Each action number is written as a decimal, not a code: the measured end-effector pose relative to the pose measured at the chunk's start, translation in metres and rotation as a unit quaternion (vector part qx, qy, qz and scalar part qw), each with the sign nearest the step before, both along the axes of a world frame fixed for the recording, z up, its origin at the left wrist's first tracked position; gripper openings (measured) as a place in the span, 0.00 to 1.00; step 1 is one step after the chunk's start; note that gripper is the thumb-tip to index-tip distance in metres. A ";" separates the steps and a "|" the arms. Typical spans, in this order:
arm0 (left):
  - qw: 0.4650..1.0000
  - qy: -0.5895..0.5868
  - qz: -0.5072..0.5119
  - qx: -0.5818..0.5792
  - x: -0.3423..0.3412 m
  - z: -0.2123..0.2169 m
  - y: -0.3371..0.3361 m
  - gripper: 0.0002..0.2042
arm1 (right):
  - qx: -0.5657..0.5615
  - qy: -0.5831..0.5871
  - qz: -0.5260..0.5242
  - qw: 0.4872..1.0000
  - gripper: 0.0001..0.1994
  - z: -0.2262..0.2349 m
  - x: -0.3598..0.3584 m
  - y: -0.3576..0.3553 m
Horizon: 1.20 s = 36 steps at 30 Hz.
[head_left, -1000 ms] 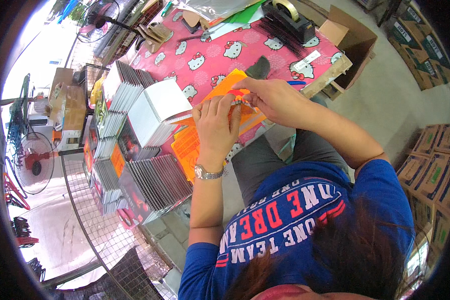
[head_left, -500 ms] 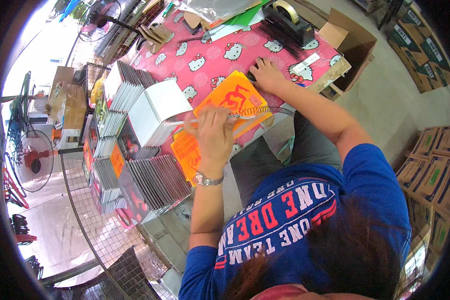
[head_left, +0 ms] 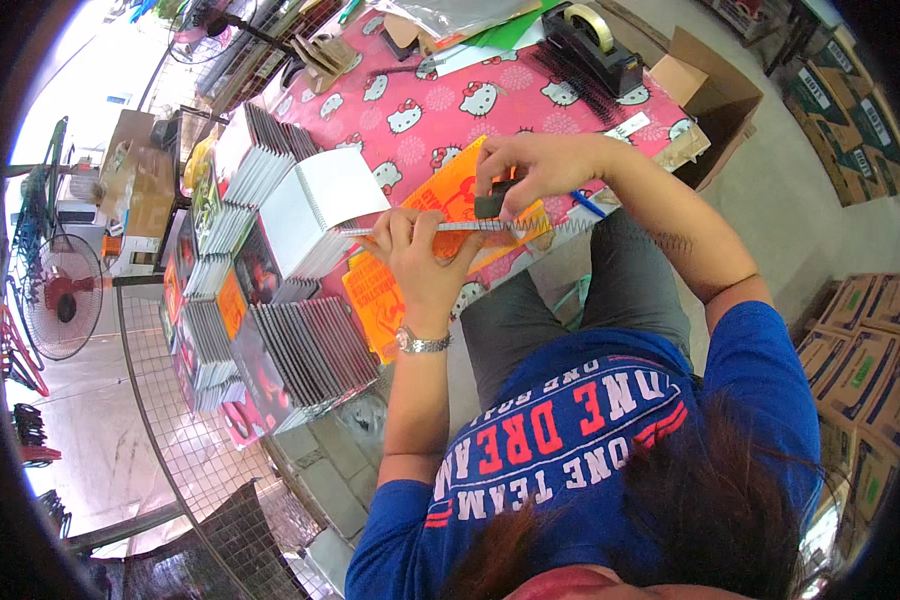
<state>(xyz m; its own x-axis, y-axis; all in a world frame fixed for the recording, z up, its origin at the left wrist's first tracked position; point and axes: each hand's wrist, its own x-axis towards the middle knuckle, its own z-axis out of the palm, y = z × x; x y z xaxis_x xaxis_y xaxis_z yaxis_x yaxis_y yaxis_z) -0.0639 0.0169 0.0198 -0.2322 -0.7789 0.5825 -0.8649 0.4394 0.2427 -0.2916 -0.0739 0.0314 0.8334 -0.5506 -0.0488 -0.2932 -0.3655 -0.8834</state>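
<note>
My left hand (head_left: 425,265), with a metal watch at the wrist, grips a thin notebook (head_left: 455,228) with its edge upward. A dark spiral wire coil (head_left: 575,226) runs along that edge and sticks out past its right end, toward my right forearm. My right hand (head_left: 550,175) pinches a small dark block (head_left: 492,203) just above the notebook's edge; whether it touches the coil I cannot tell. Behind and below lie orange printed covers (head_left: 375,305), partly hidden by my hands. A blue pen (head_left: 587,204) rests near the table's front edge, beside the coil.
Stacked spiral notebooks (head_left: 310,345) fill the table's left side, with an opened white one (head_left: 345,185) on top. At the back of the pink patterned table (head_left: 420,115) stand a tape dispenser (head_left: 610,60) and loose black coils (head_left: 575,80). An open carton (head_left: 715,90) adjoins its right end.
My right hand has come from the tabletop toward me, bringing the dark block to the notebook's edge. My left hand, blurred before, now holds the notebook steadily. The view has shifted slightly.
</note>
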 end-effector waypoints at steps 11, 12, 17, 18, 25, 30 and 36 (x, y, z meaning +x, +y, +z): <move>0.999 -0.008 0.015 -0.045 0.006 0.002 0.000 0.22 | 0.246 -0.199 0.063 0.947 0.20 0.000 0.017 -0.012; 0.997 -0.005 0.021 -0.076 0.004 0.005 -0.005 0.22 | 0.245 -0.198 0.063 0.947 0.20 -0.005 0.017 -0.014; 0.998 -0.023 0.055 -0.023 -0.002 0.012 -0.012 0.22 | 0.344 -0.246 -0.012 0.906 0.21 -0.020 0.018 -0.012; 0.996 -0.057 0.069 0.012 -0.005 0.009 -0.016 0.22 | 0.342 -0.249 -0.012 0.906 0.21 -0.021 0.017 -0.014; 0.998 -0.030 0.029 0.040 0.009 0.011 -0.019 0.20 | 0.309 -0.320 0.101 0.890 0.20 0.003 0.019 -0.019; 0.999 -0.019 -0.001 0.030 0.010 0.015 -0.020 0.18 | 0.141 -0.156 0.032 0.977 0.20 0.000 0.023 -0.041; 0.999 0.007 -0.018 0.040 0.015 0.012 -0.020 0.19 | 0.310 -0.330 0.154 0.878 0.19 0.015 0.030 -0.024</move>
<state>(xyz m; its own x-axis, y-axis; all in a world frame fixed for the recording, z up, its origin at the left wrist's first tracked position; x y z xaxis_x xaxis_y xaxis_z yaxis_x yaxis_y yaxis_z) -0.0485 -0.0029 0.0319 -0.2539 -0.8147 0.5214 -0.8449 0.4492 0.2905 -0.2618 -0.0984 0.0466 0.8972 -0.3321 0.2912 0.3869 0.2729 -0.8808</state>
